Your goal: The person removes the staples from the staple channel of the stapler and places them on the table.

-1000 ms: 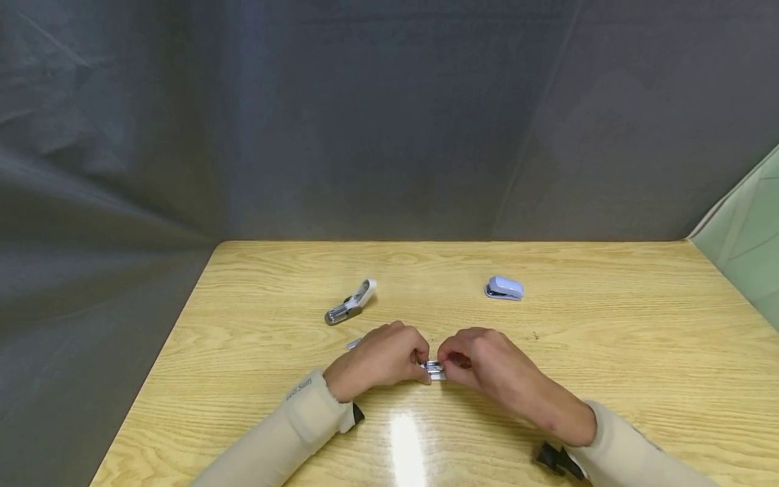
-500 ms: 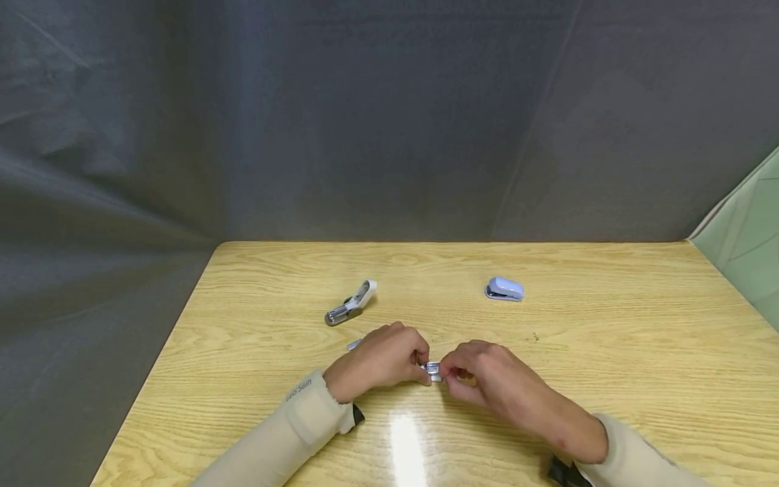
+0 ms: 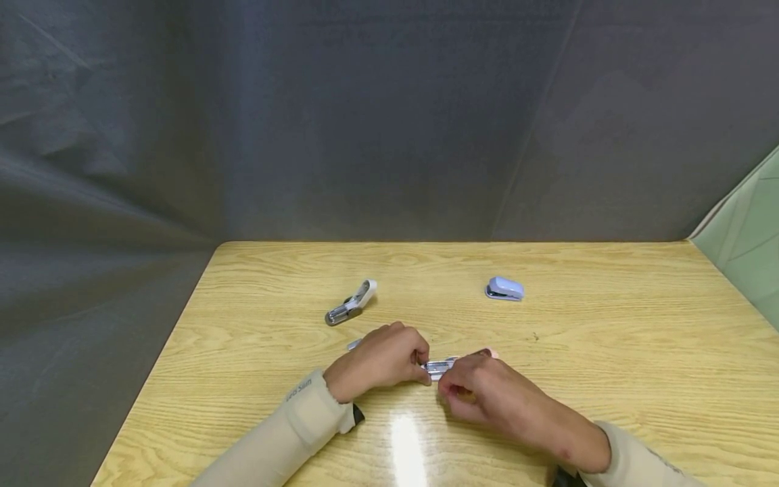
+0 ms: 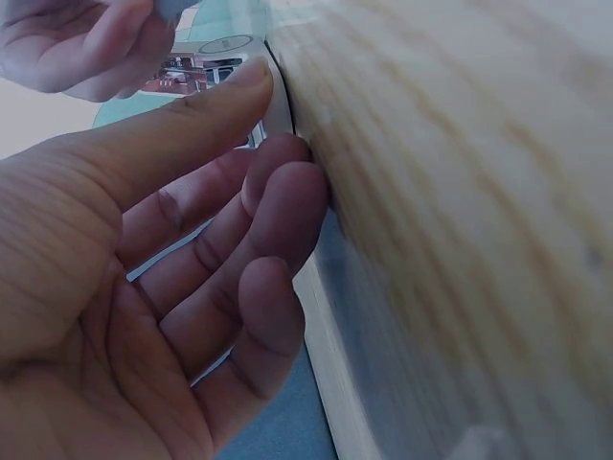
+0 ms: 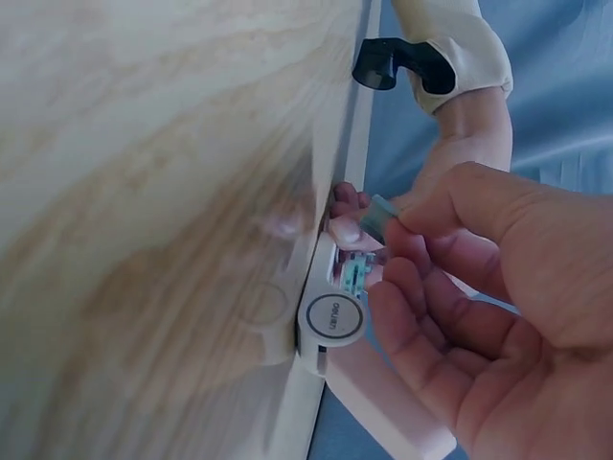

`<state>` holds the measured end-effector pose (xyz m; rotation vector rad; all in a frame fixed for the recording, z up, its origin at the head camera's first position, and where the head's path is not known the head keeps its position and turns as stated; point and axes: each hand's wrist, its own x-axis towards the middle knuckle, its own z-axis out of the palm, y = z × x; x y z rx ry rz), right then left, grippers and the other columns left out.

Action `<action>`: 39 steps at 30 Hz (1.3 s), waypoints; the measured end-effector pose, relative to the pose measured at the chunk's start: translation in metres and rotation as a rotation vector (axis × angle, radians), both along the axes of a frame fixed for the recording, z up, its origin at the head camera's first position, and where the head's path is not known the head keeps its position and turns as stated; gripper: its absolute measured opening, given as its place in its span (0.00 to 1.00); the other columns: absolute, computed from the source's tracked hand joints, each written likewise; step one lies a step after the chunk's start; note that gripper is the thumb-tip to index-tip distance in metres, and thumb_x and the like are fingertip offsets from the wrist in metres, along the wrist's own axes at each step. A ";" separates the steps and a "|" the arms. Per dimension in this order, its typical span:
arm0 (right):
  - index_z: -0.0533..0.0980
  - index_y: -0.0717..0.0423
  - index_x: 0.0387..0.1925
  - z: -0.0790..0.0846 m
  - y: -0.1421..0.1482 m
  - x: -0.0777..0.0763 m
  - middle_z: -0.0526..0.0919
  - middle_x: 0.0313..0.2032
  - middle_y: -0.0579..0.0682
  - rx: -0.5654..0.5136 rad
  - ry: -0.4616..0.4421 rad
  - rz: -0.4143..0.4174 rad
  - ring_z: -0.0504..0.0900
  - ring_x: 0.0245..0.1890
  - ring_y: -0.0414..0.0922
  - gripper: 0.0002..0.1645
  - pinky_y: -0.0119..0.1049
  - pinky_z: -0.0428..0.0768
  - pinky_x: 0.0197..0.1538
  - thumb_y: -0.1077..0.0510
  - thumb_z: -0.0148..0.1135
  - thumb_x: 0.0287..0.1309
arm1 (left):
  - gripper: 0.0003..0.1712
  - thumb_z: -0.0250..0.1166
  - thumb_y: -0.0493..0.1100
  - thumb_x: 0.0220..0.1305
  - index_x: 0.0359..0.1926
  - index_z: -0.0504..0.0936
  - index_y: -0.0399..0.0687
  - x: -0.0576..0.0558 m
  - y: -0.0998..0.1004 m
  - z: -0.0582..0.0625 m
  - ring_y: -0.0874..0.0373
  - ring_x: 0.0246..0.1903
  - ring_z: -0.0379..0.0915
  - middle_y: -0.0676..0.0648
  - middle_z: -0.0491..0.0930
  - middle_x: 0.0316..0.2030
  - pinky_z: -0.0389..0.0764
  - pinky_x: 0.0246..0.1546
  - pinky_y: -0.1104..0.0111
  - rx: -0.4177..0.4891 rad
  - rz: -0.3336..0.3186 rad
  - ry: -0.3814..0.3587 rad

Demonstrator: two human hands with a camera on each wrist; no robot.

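An opened stapler [image 3: 439, 368] with a white body, a pink lid and a bare metal channel lies on the table between both hands. My left hand [image 3: 380, 362] pinches its front end between thumb and fingers. In the left wrist view, the thumb of the left hand [image 4: 182, 240] lies along the white stapler body [image 4: 278, 96]. My right hand [image 3: 487, 389] is just right of the channel, partly hiding the lid. In the right wrist view, the right hand [image 5: 498, 297] pinches a short strip of staples [image 5: 378, 218] above the stapler's round hinge cap [image 5: 335, 316].
A second opened stapler [image 3: 349, 304], grey and white, lies behind the left hand. A closed lavender stapler [image 3: 504, 289] stands at the back right. Another small silver strip [image 3: 354, 344] lies on the wooden table [image 3: 274, 270], beside the left hand. A dark curtain [image 3: 389, 122] hangs behind.
My right hand has drawn back slightly toward me and down, uncovering more of the stapler's channel and part of its pink lid. The left hand keeps its hold in place.
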<state>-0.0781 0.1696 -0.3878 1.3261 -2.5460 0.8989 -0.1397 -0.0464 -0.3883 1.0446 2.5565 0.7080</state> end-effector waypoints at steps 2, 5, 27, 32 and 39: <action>0.80 0.44 0.28 -0.001 0.000 0.000 0.74 0.28 0.29 0.009 -0.004 0.008 0.72 0.28 0.28 0.14 0.29 0.75 0.38 0.67 0.70 0.58 | 0.17 0.79 0.47 0.58 0.19 0.80 0.59 0.000 0.000 0.000 0.69 0.16 0.61 0.64 0.73 0.16 0.65 0.20 0.74 -0.004 0.001 0.002; 0.81 0.44 0.28 -0.001 0.000 -0.001 0.74 0.28 0.29 0.030 -0.008 0.017 0.71 0.28 0.29 0.13 0.27 0.73 0.38 0.66 0.71 0.58 | 0.17 0.79 0.47 0.59 0.20 0.80 0.59 0.000 0.000 0.001 0.69 0.16 0.62 0.63 0.73 0.16 0.66 0.20 0.74 -0.010 0.004 -0.002; 0.73 0.39 0.21 0.001 -0.001 0.002 0.63 0.21 0.29 0.192 0.046 0.013 0.60 0.23 0.28 0.19 0.27 0.68 0.33 0.66 0.68 0.52 | 0.14 0.78 0.48 0.60 0.25 0.81 0.57 0.004 0.002 0.000 0.67 0.16 0.66 0.60 0.73 0.16 0.67 0.19 0.72 -0.051 0.044 -0.001; 0.77 0.40 0.23 0.001 0.003 0.005 0.69 0.24 0.28 0.198 0.019 0.011 0.64 0.25 0.27 0.16 0.25 0.69 0.30 0.65 0.69 0.55 | 0.14 0.79 0.48 0.60 0.25 0.80 0.57 0.005 0.003 0.001 0.67 0.16 0.66 0.60 0.73 0.16 0.68 0.20 0.72 -0.065 0.047 0.006; 0.74 0.38 0.23 -0.004 0.006 0.009 0.66 0.24 0.28 0.168 0.046 -0.010 0.63 0.25 0.28 0.19 0.22 0.66 0.27 0.65 0.70 0.55 | 0.15 0.78 0.48 0.60 0.25 0.80 0.58 0.005 0.002 0.003 0.66 0.17 0.66 0.60 0.73 0.17 0.68 0.20 0.72 -0.080 0.042 0.021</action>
